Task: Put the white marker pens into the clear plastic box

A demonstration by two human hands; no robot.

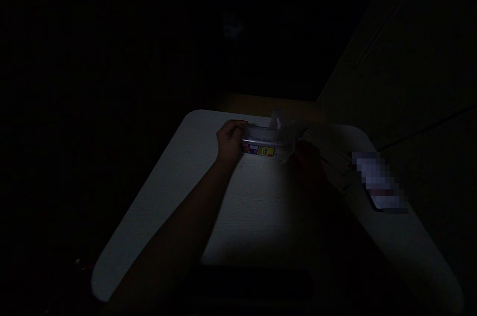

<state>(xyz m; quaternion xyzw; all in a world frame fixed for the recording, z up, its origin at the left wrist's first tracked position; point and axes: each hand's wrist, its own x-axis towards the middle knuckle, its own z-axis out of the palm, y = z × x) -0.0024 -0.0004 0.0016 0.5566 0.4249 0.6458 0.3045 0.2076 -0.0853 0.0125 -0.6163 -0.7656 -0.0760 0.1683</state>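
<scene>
A clear plastic case (260, 133) with a purple and yellow label on its near side lies toward the far part of the white table (246, 216). My left hand (230, 138) is closed around the case's left end. Beside the right end, my right hand (307, 159) is deep in shadow, and its fingers are too dark to make out. A raised clear piece (276, 121) stands up at the case's right end; whether it is a lid I cannot tell. Several thin, pale strips (330, 154) lie just past my right hand, dimly seen.
A phone with a blurred, lit screen (378, 182) lies near the table's right edge. From behind it a dark cable (425, 129) runs off to the right. A wall (417, 67) borders the table on the right. Most of the room is dark.
</scene>
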